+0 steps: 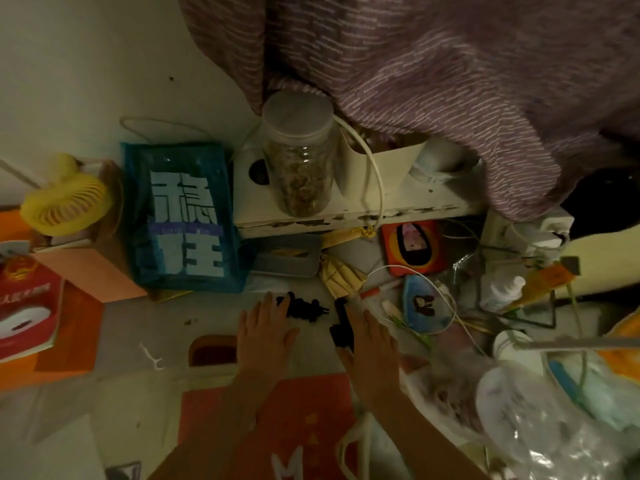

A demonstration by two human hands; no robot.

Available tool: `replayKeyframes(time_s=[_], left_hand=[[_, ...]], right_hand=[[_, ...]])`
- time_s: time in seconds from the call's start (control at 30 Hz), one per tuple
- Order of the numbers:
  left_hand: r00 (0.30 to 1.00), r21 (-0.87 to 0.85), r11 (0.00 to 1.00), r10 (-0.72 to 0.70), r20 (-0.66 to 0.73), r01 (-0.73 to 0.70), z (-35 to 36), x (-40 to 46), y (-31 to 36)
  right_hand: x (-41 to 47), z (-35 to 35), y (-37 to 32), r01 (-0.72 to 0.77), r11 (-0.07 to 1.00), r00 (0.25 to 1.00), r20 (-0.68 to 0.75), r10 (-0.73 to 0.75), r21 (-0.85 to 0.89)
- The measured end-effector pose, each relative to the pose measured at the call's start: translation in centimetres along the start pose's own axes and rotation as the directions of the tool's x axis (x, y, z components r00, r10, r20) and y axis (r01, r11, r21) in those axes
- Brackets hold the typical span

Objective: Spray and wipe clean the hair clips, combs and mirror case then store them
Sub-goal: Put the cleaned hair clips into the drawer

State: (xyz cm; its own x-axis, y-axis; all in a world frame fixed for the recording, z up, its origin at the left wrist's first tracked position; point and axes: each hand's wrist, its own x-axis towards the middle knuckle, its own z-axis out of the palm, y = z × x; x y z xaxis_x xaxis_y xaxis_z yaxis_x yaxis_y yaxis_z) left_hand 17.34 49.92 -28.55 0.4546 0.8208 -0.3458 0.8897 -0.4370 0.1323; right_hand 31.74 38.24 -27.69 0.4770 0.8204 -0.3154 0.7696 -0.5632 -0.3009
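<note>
cluttered pale tabletop [145, 327] holds black hair clips [304, 308] between both flat, empty, spread hands, left [265, 329] and right [367, 344].

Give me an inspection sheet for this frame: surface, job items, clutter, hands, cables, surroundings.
Surface: pale tabletop, dim, crowded at back and right.
Job's things: black hair clips between the hands; black comb-like piece beside the right hand. Mirror case and spray not identifiable.
Clutter: blue bag, lidded jar on a white shelf, yellow fan, red box, floss pick.
Hands: left hand and right hand flat, fingers straight, gripping nothing.
Cables: white cable loops over the shelf.
Surroundings: purple striped fabric hangs above; pale wall on the left.
</note>
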Motion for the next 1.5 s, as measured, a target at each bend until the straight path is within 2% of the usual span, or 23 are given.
replayKeyframes(time_s=[0.1,0.23,0.4,0.57,0.77,1.03,1.2,1.37,1.5], left_hand=[[1.0,-0.075,0.997,0.02,0.002,-0.019,0.6,1.7,-1.4],[0.996,-0.053,0.994,0.09,-0.016,-0.091,1.1,3.3,-2.4],[0.984,-0.263,0.95,0.149,-0.096,-0.169,1.7,4.1,-2.9],[0.964,-0.38,0.891,0.188,-0.186,-0.247,2.1,4.5,-3.0],[0.974,-0.459,0.867,0.114,-0.196,-0.194,1.8,4.4,-2.7],[0.983,-0.549,0.834,-0.054,-0.173,-0.051,1.2,2.4,-2.0],[0.972,-0.624,0.781,-0.165,-0.169,0.024,0.1,0.6,-1.8],[0.934,-0.727,0.686,-0.277,-0.226,0.028,-1.5,-1.7,-1.6],[0.911,-0.791,0.61,-0.353,-0.215,0.05,-2.8,-4.0,-1.5]], right_hand=[[0.8,0.6,-0.5,-0.042,0.999,0.999,0.0,0.042,0.022],[1.8,1.2,-1.1,-0.076,0.997,0.997,-0.015,0.077,0.024],[2.2,1.7,-1.3,-0.141,0.989,0.99,-0.015,0.142,0.044],[2.1,2.0,-1.4,-0.188,0.978,0.98,-0.053,0.193,0.094],[2.1,1.8,-1.0,-0.208,0.965,0.977,-0.022,0.214,0.161],[1.2,0.6,-0.6,-0.158,0.972,0.983,-0.071,0.172,0.172],[0.1,-0.5,-0.9,-0.092,0.955,0.983,-0.127,0.133,0.281],[-0.9,-2.1,-1.4,0.022,0.93,0.968,-0.24,0.072,0.367],[-2.0,-3.6,-2.0,0.109,0.897,0.961,-0.276,0.015,0.428]])
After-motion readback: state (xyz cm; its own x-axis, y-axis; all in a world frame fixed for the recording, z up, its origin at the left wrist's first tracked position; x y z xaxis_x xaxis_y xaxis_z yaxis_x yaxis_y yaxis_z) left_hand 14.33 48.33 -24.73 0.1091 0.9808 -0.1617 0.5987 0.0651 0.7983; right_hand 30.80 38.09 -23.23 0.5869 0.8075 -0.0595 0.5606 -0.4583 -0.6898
